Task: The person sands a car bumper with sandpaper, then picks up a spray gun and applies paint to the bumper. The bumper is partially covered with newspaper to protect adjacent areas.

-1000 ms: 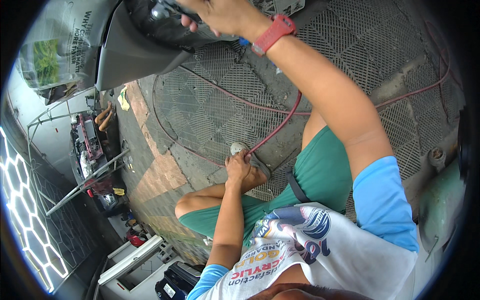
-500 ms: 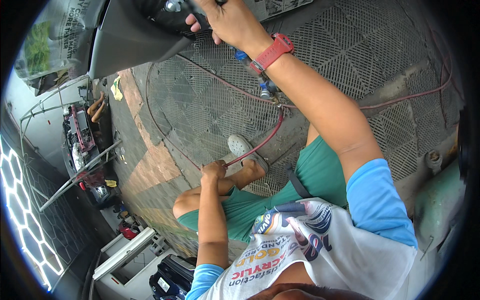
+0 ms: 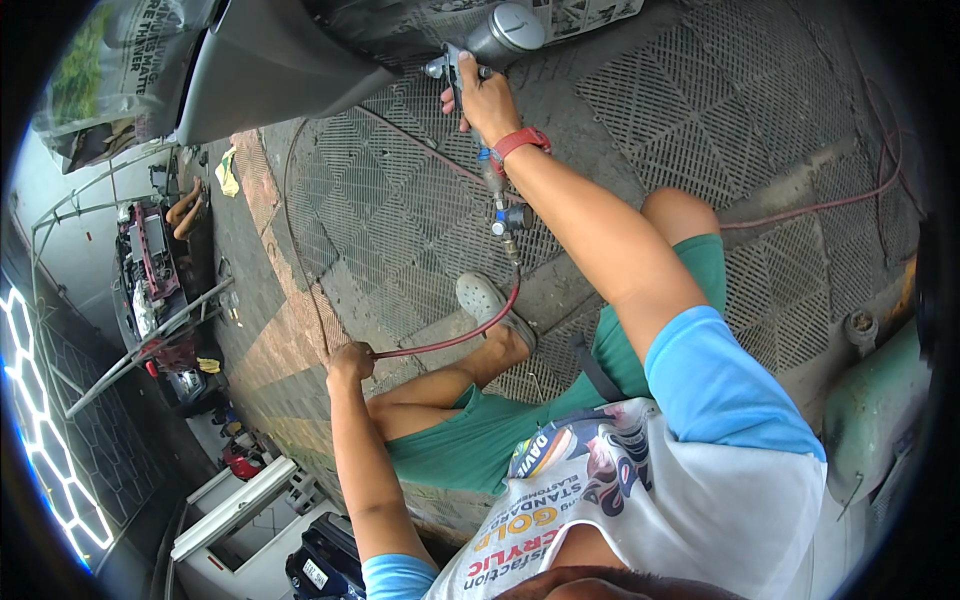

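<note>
In my right hand [image 3: 486, 103] is a spray gun [image 3: 450, 72], its fingers wrapped round the handle. A metal paint cup [image 3: 510, 32] sits on the gun. Below the handle hangs an air filter with a regulator [image 3: 511, 219], joined to a red air hose [image 3: 450, 342]. My left hand [image 3: 351, 361] is closed round that hose at the left, near my knee. Just left of the gun is a grey car bumper [image 3: 275, 70], its surface dull and even; the gun's nozzle points toward it and stands apart from it.
Printed masking sheets [image 3: 110, 70] cover parts beside the bumper. Perforated mats [image 3: 400, 210] lie on the floor, with hose looping across them. A green tank [image 3: 880, 405] stands at the right. At the far left are a partly dismantled car [image 3: 150, 265], metal framing and another person's legs [image 3: 185, 210].
My right hand has swung right and down, bringing the spray gun and cup away from the bumper into fuller view. My left hand has moved left with the hose.
</note>
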A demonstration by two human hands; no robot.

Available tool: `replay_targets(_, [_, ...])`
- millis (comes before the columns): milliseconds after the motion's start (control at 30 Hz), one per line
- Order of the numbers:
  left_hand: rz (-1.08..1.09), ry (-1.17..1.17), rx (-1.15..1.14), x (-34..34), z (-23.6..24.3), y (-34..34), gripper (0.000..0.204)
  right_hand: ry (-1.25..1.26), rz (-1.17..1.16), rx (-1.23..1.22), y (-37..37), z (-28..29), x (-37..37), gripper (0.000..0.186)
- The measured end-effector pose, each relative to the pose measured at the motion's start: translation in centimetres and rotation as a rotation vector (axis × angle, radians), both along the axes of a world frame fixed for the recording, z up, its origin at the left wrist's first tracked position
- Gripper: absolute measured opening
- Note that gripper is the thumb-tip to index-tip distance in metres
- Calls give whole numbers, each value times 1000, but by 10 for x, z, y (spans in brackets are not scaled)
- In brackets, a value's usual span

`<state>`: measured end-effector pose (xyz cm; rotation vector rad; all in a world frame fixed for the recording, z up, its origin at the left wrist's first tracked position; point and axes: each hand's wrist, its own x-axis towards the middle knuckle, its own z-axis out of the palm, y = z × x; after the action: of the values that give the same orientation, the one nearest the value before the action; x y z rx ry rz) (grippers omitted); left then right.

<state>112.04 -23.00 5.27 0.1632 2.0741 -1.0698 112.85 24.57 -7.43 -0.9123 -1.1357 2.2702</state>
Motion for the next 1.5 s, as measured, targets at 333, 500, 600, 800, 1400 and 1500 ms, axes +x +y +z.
replay_targets(333, [-98,42,113,21,31,-3,25,-58,-10,127,-20,10,10,63])
replay_targets(500, [-122,155,153,35,36,-10,22,145,-111,289,-30,80,79,58])
replay_targets(600, [-180,163,228,40,35,-10,23,127,-198,383,-26,88,95,62])
replay_targets(800, [-445,199,317,55,34,42,22,134,-141,559,-33,89,106,58])
replay_targets(1400, [-468,-233,1065,44,-121,169,26,116,-167,1408,3,190,132,49])
replay_targets(1500, [-460,-190,1129,36,-129,172,26,269,-271,1433,-3,218,136,50])
